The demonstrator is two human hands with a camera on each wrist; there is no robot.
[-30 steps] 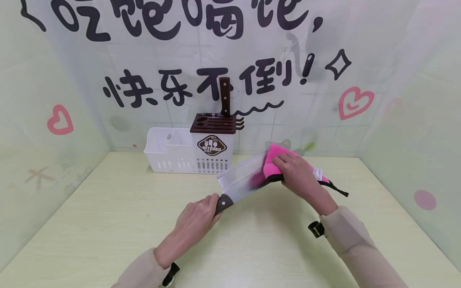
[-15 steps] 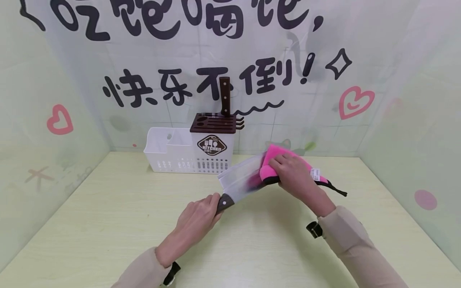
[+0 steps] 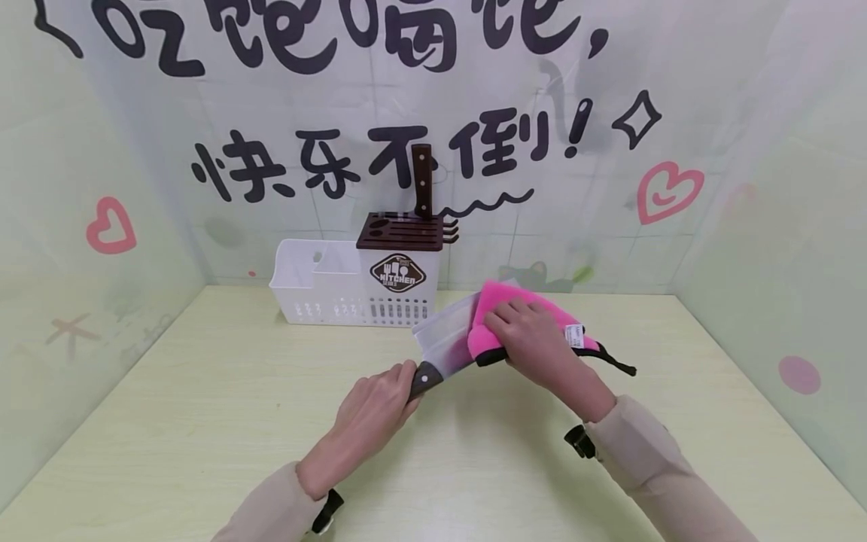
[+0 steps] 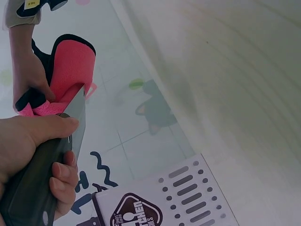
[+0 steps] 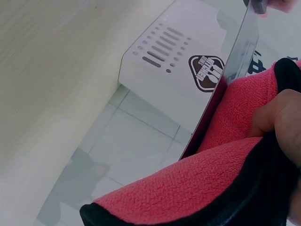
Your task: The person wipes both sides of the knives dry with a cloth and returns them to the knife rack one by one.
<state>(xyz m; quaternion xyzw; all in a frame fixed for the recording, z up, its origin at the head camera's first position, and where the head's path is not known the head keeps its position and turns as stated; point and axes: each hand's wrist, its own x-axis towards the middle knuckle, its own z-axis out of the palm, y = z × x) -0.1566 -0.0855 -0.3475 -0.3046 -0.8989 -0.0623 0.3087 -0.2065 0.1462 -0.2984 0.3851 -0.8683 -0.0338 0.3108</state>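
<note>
In the head view, my left hand (image 3: 378, 403) grips the dark handle of a cleaver (image 3: 443, 339), its broad blade raised above the table and pointing right. The left wrist view shows the thumb lying along the handle and fingers curled beneath. My right hand (image 3: 535, 342) holds a pink cloth (image 3: 504, 297) with black edging and a white tag. This cloth is folded over the blade and hides its far part. From the right wrist view, the cloth (image 5: 235, 108) touches the blade's face, and the thumb presses into the fold.
A white perforated rack (image 3: 318, 301) stands at the back of the table (image 3: 223, 421), against the wall. Its brown slotted top (image 3: 400, 232) holds a knife with a brown handle (image 3: 423, 181). Dark hooks stick out at its right side. Printed walls close off the back and both sides.
My right hand and the pink cloth have slid left and slightly down along the blade toward the handle. The left hand with the cleaver has barely moved.
</note>
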